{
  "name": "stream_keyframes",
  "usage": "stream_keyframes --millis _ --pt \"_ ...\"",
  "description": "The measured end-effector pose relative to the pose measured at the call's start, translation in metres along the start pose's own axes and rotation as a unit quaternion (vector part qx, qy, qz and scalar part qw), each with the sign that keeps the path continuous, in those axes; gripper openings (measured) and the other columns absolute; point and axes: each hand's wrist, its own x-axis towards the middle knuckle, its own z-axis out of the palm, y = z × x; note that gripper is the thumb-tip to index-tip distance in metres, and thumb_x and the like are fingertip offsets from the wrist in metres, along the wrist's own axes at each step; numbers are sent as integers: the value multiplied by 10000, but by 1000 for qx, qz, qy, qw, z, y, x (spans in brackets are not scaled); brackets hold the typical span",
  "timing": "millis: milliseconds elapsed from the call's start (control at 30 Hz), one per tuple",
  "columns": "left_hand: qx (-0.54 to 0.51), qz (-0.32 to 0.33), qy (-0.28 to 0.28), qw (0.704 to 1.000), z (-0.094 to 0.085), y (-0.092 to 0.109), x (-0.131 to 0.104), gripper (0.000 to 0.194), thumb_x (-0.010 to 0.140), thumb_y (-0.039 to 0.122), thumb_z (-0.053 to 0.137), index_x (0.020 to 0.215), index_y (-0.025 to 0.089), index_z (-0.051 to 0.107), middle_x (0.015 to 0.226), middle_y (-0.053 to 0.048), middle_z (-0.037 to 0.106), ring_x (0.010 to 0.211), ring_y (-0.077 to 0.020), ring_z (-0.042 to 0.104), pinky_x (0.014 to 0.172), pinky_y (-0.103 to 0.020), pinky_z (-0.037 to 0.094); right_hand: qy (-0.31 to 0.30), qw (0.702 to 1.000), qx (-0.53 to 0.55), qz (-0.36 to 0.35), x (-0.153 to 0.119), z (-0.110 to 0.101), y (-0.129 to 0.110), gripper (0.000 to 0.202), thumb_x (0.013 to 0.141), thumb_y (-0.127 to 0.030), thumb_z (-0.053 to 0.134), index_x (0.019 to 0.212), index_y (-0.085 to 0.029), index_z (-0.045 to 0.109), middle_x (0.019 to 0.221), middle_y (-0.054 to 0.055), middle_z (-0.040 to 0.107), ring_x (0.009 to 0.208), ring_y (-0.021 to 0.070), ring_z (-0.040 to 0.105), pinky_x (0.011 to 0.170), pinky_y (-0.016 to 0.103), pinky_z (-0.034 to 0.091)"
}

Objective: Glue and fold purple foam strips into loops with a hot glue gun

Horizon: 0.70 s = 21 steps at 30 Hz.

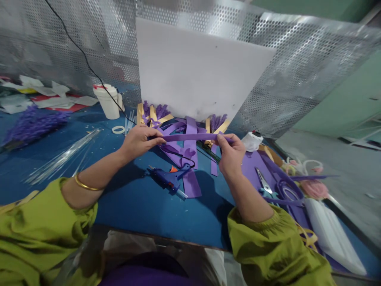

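Note:
A narrow purple strip [190, 137] is stretched level between my two hands, above the blue table. My left hand [142, 140] pinches its left end between thumb and fingers. Near the other end, my right hand [230, 153] grips it with the thumb on top, and a short tail shows past the thumb. Below the strip lies a blue glue gun [166, 177] with an orange trigger and a clear glue stick poking out of its back. Wider purple strips [192, 184] lie behind and beside the glue gun.
Purple flower sprigs with yellow strips [153, 113] stand against a white board [196, 67]. To the left are a white cup [107, 101], clear sticks [65, 157] and a purple flower bunch [32, 125]. Scissors [264, 182], a thread spool [252, 141] and a purple roll [288, 191] lie right.

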Motion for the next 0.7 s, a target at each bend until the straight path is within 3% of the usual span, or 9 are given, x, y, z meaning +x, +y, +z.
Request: stream_keyframes --millis 133,233,333,600,700 --pt "18 2 -4 1000 -10 -7 5 291 855 440 633 723 221 771 620 -18 690 655 -182 608 762 -320 425 5 1000 -4 25 2 -1 1 177 710 -302 796 673 -190 663 587 -37 675 569 116 618 618 250 492" --pt "-3 -39 0 999 -18 -7 7 294 823 466 656 746 210 779 651 -27 693 651 -178 598 666 -286 407 9 999 16 49 2 0 1 208 678 -321 816 666 -193 654 563 -42 658 561 122 631 591 244 497" --pt "-25 -87 -39 995 -27 -10 9 265 760 460 700 749 207 780 669 -19 700 645 -167 593 619 -256 389 32 998 32 53 6 -3 1 218 662 -320 818 657 -188 645 548 -44 656 532 107 624 560 221 483" --pt "-40 -157 -133 978 -50 -48 15 240 739 440 710 701 207 759 585 -10 649 543 -144 546 542 -226 366 71 992 30 101 15 -12 10 250 622 -303 830 645 -178 615 521 -47 637 509 101 628 501 187 464" --pt "-54 -200 -114 972 -57 -57 14 200 726 385 731 656 198 744 532 -21 622 508 -145 533 522 -230 360 91 989 25 116 17 -14 12 231 624 -276 829 634 -169 625 497 -47 623 487 92 615 468 168 437"
